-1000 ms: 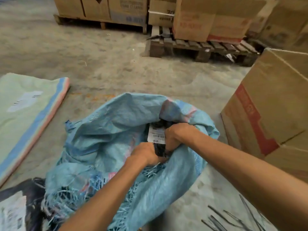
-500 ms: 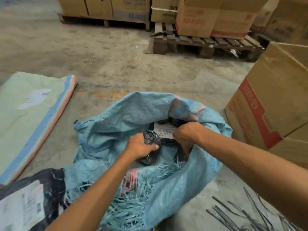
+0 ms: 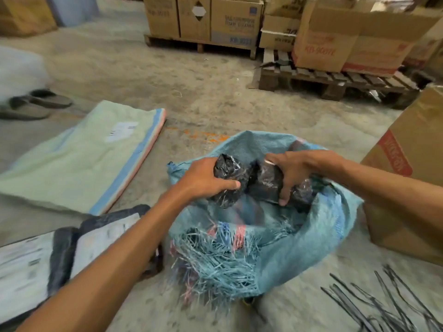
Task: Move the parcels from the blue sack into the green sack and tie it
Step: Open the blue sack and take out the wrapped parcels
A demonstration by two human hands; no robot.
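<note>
The blue sack [image 3: 299, 240] sits open on the floor in front of me, its frayed rim facing me. My left hand [image 3: 203, 180] grips a small black plastic parcel [image 3: 227, 173] above the sack's mouth. My right hand [image 3: 292, 171] grips a second, larger black parcel [image 3: 266, 183] beside it. The green sack [image 3: 79, 161] lies flat on the floor to the left, with a white label and a blue and pink stripe along its edge. Two black parcels with white labels [image 3: 96, 238] lie at the lower left.
A big cardboard box [image 3: 412, 171] stands close on the right. Black cable ties [image 3: 383, 305] lie scattered at the lower right. Pallets [image 3: 335, 80] stacked with cartons line the back. A pair of shoes [image 3: 36, 101] rests at the far left.
Both hands have risen out of the blue sack, each lifting a black parcel clear of the opening. The view has tilted up and left, showing more of the green sack.
</note>
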